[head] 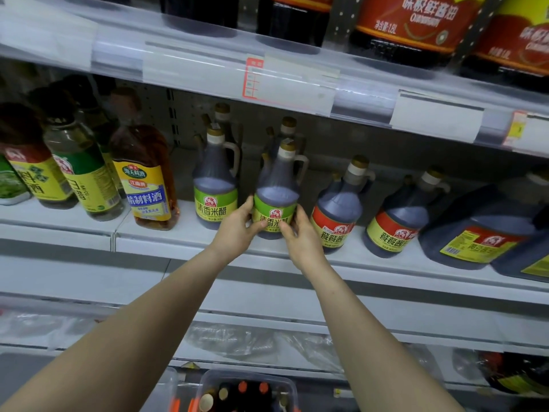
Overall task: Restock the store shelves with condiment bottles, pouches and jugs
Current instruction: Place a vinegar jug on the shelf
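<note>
A dark vinegar jug with a green label (276, 200) stands at the front edge of the middle shelf (166, 236). My left hand (237, 230) holds its left side, thumb across the label. My right hand (300, 233) grips its right side, fingers curled over the label's lower part. A matching green-label jug (215, 188) stands just to its left, with more of the same behind both.
Red-label dark jugs (338, 215) (398, 224) stand to the right, then a large square jug (481, 233). Cooking wine and vinegar bottles (145, 179) fill the left. Big soy jugs (416, 25) sit on the shelf above. A basket of bottles (246, 394) lies below.
</note>
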### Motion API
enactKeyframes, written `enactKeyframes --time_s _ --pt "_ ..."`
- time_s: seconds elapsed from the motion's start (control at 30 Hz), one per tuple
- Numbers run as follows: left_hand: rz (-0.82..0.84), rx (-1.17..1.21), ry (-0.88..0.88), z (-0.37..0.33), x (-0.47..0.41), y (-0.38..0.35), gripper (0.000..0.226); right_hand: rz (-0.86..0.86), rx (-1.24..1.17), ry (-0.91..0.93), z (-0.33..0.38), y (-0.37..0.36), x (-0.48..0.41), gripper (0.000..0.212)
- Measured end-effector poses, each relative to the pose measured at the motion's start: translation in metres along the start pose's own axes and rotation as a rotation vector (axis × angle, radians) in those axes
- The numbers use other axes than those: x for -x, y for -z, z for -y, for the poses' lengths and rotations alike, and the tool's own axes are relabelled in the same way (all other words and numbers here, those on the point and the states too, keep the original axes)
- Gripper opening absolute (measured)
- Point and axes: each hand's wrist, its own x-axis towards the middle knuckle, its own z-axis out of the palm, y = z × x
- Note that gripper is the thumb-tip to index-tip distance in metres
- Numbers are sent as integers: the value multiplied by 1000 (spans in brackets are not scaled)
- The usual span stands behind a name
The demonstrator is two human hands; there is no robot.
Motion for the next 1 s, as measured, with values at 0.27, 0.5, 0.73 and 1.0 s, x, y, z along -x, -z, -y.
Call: enactKeyframes --time_s 0.27,0.5,0.73,1.0 --pt "-52 22 2 10 51 -2 50 -28 -81 52 -12 -11 39 54" --pt "-20 118 25 44 121 -11 31 -126 -101 69 -50 -39 107 44" --pt "149 125 256 132 205 -43 30 -67 -128 -220 -136 -82 192 40" --pt "284 70 510 219 275 -91 43 -40 -47 -478 -242 -119 250 39"
